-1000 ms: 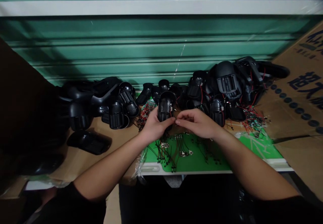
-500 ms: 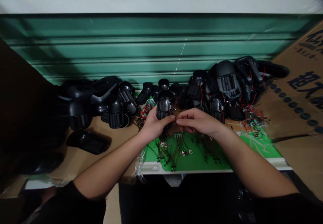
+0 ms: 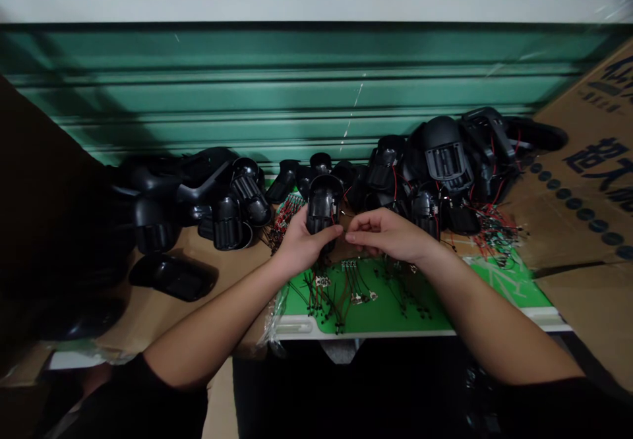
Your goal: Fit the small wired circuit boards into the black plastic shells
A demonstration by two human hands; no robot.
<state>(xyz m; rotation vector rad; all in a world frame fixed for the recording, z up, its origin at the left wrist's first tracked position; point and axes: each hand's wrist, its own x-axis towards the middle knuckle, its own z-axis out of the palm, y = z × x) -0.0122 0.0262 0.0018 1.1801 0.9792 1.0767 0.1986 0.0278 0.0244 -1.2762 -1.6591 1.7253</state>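
My left hand [image 3: 307, 240] is closed around a glossy black plastic housing [image 3: 322, 203], with the thumb across its lower end. A short red wire shows inside the housing's right side. Just to the right, my right hand [image 3: 383, 233] is closed in a pinch, thumb against forefinger. Whatever small thing sits between those fingertips is too small to make out. Below the hands, small circuit boards [image 3: 363, 298] with thin dark wires lie on a green mat [image 3: 390, 323].
More black housings [image 3: 227, 223] lie to the left on cardboard. Another pile of housings [image 3: 442, 149], some with red wires, stands at the right. Bundles of red and black wires [image 3: 499, 234] lie beside it. A printed cardboard box [image 3: 588, 182] borders the right side; green panelling [image 3: 222, 57] rises behind.
Both hands stay in nearly the same place. The right fingertips have shifted very slightly, and the view has tilted a little.
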